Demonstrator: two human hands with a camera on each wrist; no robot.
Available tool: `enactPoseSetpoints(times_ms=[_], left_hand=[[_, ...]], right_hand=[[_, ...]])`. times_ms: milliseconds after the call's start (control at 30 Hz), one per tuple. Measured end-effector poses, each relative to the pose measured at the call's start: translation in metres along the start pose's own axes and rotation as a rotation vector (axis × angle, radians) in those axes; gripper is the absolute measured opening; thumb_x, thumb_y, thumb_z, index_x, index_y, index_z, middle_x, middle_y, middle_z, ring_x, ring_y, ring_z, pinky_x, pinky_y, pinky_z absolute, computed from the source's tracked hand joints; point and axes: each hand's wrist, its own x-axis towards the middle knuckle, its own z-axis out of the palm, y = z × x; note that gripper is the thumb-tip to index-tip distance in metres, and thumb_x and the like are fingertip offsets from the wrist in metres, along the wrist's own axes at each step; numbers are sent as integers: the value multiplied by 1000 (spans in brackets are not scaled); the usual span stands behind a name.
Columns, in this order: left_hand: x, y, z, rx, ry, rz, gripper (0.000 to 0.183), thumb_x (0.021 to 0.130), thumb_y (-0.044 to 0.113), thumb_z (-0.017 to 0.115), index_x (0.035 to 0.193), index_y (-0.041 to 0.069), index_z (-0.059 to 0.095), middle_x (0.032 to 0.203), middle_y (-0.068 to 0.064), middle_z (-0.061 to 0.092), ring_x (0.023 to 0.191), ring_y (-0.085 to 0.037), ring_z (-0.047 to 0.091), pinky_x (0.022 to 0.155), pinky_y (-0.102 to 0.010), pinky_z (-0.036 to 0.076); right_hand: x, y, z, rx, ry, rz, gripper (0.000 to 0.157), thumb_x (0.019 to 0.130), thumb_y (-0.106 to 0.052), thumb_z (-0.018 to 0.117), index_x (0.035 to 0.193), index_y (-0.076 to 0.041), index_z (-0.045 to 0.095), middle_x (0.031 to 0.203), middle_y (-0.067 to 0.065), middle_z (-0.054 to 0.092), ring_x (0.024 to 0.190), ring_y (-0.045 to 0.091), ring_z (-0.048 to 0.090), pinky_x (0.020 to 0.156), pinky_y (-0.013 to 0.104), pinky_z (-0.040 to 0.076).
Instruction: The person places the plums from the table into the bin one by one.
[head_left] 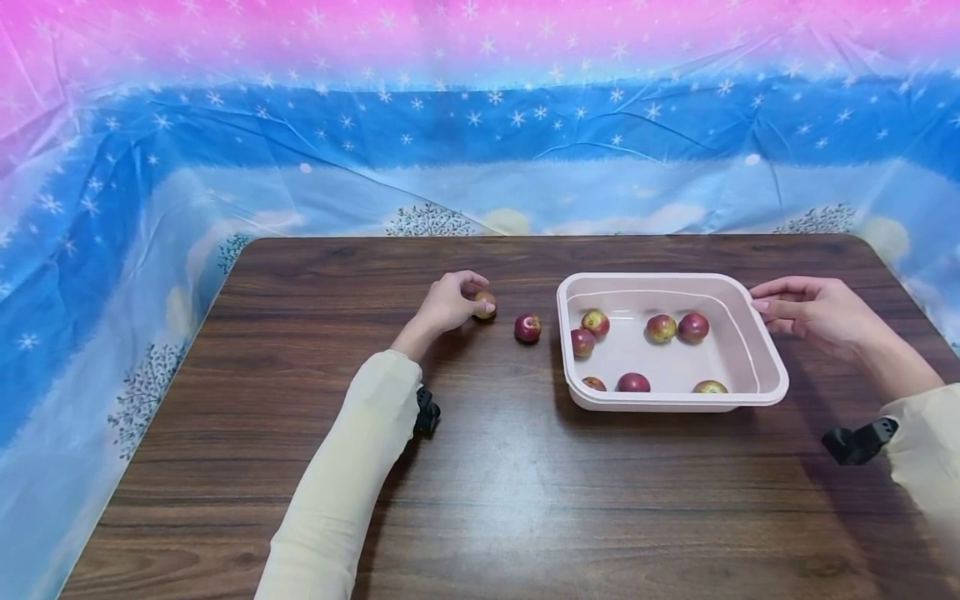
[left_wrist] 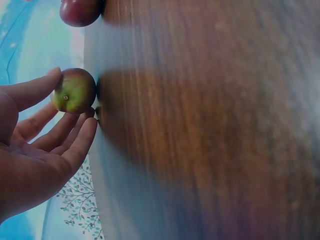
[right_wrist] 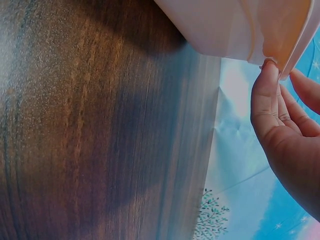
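My left hand (head_left: 450,302) has thumb and fingers around a red-green plum (head_left: 485,305) on the table. In the left wrist view the thumb (left_wrist: 37,90) lies on one side of this plum and the fingertips reach its other side. A dark red plum (head_left: 528,327) sits on the table between that hand and a pale pink plastic tub (head_left: 675,402). My right hand (head_left: 825,312) grips the tub's right rim between thumb and fingers. Inside the tub lie several plums, among them a red one (head_left: 693,327) and a yellowish one (head_left: 662,328).
The dark wood-grain table (head_left: 480,492) has its back edge against a snowflake-patterned cloth (head_left: 450,125), which also hangs along the left side. Black wrist cameras (head_left: 859,442) are strapped at both cream sleeves (head_left: 345,475).
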Motion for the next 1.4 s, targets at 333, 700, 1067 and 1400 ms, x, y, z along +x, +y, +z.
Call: enactPoseSetpoints(times_ms=[333,700,1067,1400], left_hand=[[-1,-2,-1,-7,-9,-11,40,85,16,66,122,8,54,120,-11,55,109,-25,50,93,-39,39],[-5,0,-6,-47,8,11,41,84,13,67,122,7,54,118,-11,57,108,-24,51,93,-38,39],[-10,6,-13,-71,23,24,42,83,9,67,123,4,53,116,-13,58,104,-25,54,88,-37,42],[-17,12,-21,-117,36,25,44,83,7,67,124,4,52,116,-13,58,106,-25,53,88,-37,43]], right_hand=[[0,1,-1,-6,-8,-11,27,86,13,51,94,-5,69,87,8,69,78,15,65,64,28,53],[1,2,-2,22,-22,-13,26,87,13,51,95,-4,69,87,9,69,78,15,65,64,28,53],[0,3,-2,20,-17,-5,27,86,14,51,95,-5,69,88,8,69,78,15,65,64,29,53],[1,2,-1,46,-22,-12,28,86,15,50,95,-4,69,88,9,69,78,15,65,65,29,53]])
